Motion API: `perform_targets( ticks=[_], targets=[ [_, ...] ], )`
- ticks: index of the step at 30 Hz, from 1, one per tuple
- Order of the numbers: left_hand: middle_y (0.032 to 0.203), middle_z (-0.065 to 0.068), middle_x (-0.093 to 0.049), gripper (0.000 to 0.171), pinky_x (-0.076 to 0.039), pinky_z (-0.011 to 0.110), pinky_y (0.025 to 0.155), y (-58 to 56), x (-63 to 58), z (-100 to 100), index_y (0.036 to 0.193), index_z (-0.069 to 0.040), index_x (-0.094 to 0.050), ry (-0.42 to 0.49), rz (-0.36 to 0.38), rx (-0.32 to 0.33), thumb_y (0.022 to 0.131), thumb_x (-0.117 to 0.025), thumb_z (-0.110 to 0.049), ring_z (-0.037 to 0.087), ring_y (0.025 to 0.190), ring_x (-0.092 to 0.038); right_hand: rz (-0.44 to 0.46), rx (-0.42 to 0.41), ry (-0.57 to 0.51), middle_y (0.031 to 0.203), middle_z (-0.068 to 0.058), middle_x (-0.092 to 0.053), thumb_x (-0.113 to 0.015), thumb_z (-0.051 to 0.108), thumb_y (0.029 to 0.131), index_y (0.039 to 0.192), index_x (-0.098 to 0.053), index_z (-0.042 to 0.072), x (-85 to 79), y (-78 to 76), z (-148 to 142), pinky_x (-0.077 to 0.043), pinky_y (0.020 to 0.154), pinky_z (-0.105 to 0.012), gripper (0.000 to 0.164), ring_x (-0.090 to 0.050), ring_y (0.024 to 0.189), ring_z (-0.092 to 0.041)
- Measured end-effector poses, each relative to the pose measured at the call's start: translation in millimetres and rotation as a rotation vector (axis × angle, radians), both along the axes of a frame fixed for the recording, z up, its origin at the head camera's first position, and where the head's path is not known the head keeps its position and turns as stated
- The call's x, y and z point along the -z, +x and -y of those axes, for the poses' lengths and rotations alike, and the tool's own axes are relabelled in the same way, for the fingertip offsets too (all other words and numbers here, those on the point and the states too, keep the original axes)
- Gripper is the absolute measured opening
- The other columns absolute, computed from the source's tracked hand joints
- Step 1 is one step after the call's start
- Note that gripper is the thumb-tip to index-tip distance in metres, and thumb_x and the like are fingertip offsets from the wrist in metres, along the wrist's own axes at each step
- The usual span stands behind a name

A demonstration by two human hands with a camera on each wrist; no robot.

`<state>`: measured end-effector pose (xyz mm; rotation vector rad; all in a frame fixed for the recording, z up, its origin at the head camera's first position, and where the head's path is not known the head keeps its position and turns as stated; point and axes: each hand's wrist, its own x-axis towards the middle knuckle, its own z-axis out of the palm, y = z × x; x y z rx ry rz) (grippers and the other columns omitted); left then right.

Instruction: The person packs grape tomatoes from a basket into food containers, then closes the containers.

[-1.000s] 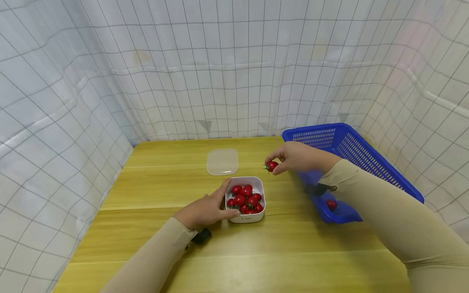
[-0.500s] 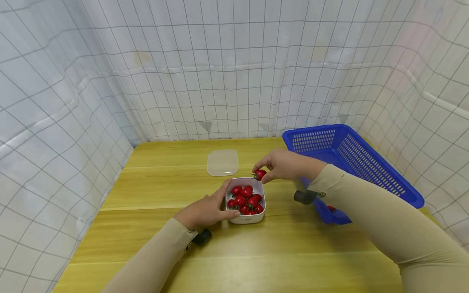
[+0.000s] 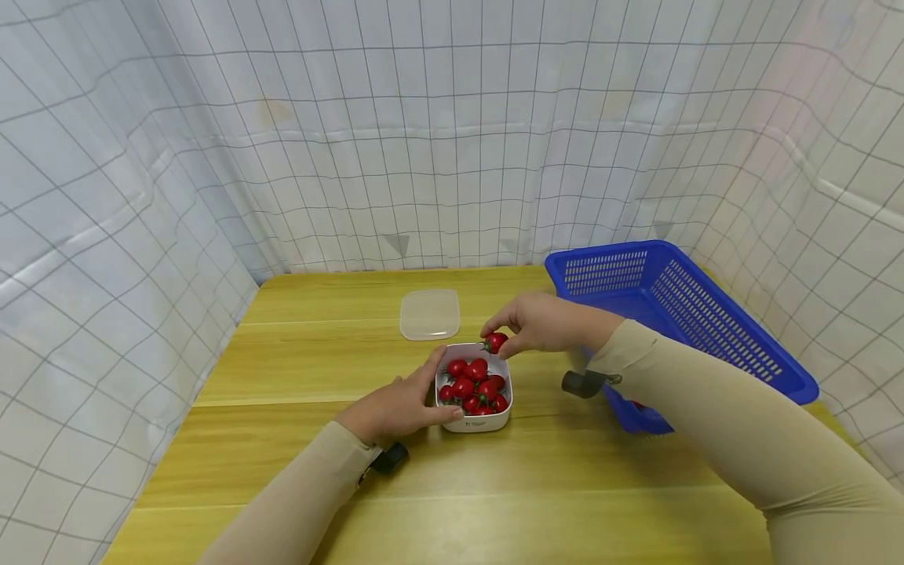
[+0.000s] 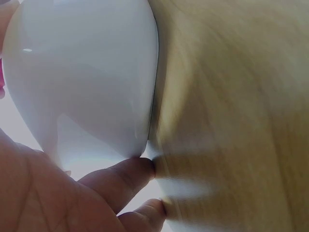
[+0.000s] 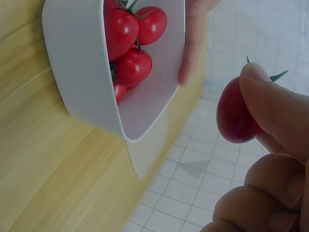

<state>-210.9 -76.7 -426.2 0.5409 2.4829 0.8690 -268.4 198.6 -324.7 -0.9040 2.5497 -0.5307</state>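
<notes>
Between the thumb and fingertips of my right hand [image 3: 540, 323] a cherry tomato [image 3: 495, 343] is pinched, just above the back right corner of a white square container [image 3: 476, 423]. In the right wrist view this tomato [image 5: 234, 113] has green sepals and hangs apart from the container. Several more tomatoes [image 3: 477, 370] lie inside the container. My left hand [image 3: 395, 404] grips the container from its left, thumb over the front rim and index finger along the left rear side. Its lower fingers [image 4: 123, 179] touch the container's outer wall in the left wrist view.
A blue perforated basket [image 3: 706, 286] stands on the right, partly behind my right forearm, with a bit of red visible in its near end. A translucent square lid [image 3: 429, 315] lies behind the container on the wooden table [image 3: 304, 353]. Grid-patterned curtains [image 3: 452, 157] surround the table.
My right hand has moved left and slightly nearer, carrying the cherry tomato from beside the basket to over the container's back right corner. My left hand has stayed in place.
</notes>
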Motion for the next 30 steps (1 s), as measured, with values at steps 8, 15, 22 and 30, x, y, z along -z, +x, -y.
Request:
perform_targets(
  ticks=[8,15,22,30],
  targets=[
    [0.176,0.006,-0.021,0.113,-0.012,0.065,0.131,1.3,-0.8,0.4,0.171,-0.028,0.001,-0.009,-0.005,-0.004,0.091,-0.07,-0.066,0.04,0.159,-0.029,0.006,-0.017,-0.008,0.069,0.007,-0.051,-0.083,0.025,0.093,0.131,-0.076,0.021,1.9,0.0,3.7,-0.037,0.056,-0.023,0.039,-0.046,0.063,-0.011],
    [0.176,0.007,-0.021,0.114,-0.012,0.065,0.131,1.2,-0.2,1.4,0.171,-0.025,0.001,-0.006,-0.022,0.005,0.092,-0.069,-0.065,0.039,0.158,-0.031,0.01,-0.059,-0.012,0.065,0.008,-0.047,-0.082,0.025,0.093,0.134,-0.074,0.019,3.3,2.3,9.2,-0.036,0.055,-0.023,0.042,-0.044,0.06,-0.009],
    [0.176,0.007,-0.021,0.114,-0.013,0.068,0.129,1.1,0.8,1.7,0.171,-0.027,0.002,-0.001,-0.017,-0.001,0.092,-0.069,-0.065,0.043,0.159,-0.028,0.003,-0.028,-0.055,0.064,0.007,-0.045,-0.08,0.029,0.095,0.138,-0.072,0.022,-0.1,3.1,-6.2,-0.039,0.057,-0.026,0.044,-0.043,0.059,-0.01],
    [0.177,0.006,-0.017,0.112,-0.015,0.066,0.13,1.4,0.7,0.4,0.171,-0.028,0.002,-0.016,-0.017,-0.011,0.092,-0.069,-0.065,0.044,0.16,-0.023,-0.055,0.181,-0.081,0.059,0.009,-0.036,-0.077,0.026,0.097,0.132,-0.075,0.02,-4.5,-7.9,-85.6,-0.038,0.056,-0.028,0.035,-0.035,0.053,-0.01]
  ],
)
